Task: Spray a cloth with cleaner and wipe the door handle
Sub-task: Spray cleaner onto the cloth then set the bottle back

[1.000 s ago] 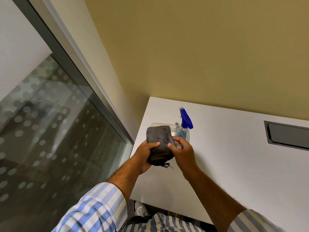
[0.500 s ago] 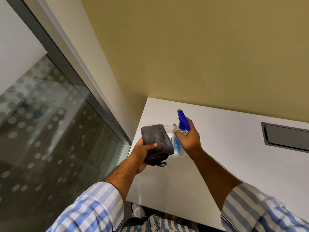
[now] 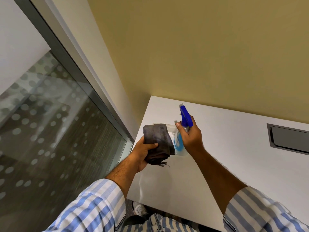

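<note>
Left hand point(image 3: 143, 154) gripping folded grey cloth point(image 3: 158, 141), right hand point(image 3: 189, 137) wrapped round blue-triggered spray bottle point(image 3: 181, 131), above white tabletop point(image 3: 234, 148).

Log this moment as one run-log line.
left hand: holds grey cloth | right hand: grips spray bottle | over white table | handle: unseen

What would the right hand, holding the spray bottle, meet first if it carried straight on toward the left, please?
Most likely the grey cloth gripped in the left hand, since the right hand and spray bottle sit just beside it; depth is uncertain.
</note>
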`<state>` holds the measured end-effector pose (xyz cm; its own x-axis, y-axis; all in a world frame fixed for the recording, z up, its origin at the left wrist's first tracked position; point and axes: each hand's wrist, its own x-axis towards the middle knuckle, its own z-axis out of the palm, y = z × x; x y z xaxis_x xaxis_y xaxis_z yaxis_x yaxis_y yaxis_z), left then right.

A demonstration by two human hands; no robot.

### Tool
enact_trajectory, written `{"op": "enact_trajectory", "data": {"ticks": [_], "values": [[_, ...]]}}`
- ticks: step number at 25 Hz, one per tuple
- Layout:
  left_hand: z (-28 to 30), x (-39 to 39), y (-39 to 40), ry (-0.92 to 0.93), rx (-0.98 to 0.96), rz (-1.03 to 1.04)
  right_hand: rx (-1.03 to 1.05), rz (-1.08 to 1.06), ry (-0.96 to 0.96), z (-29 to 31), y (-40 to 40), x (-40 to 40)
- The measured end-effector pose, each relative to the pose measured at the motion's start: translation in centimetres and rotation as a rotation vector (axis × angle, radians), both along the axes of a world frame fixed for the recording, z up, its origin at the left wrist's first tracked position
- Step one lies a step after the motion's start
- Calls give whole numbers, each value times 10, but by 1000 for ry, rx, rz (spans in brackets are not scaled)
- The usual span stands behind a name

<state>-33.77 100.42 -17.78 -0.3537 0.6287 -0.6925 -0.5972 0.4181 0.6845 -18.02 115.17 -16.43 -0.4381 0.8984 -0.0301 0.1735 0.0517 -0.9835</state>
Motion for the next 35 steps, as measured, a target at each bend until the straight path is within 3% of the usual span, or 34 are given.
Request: {"op": "enact_trajectory", "data": {"ticks": [8, 16, 20, 35], "values": [[19, 1, 7, -89, 105, 41, -14, -48, 161, 76, -10, 2], [23, -5, -7, -283, 120, 245, -259, 206, -139, 81, -59, 14], [18, -4, -23, -296, 118, 255, -160, 311, -281, 76, -86, 21], [1, -15, -61, -336, 168, 381, -131, 360, -350, 65, -129, -1]]}}
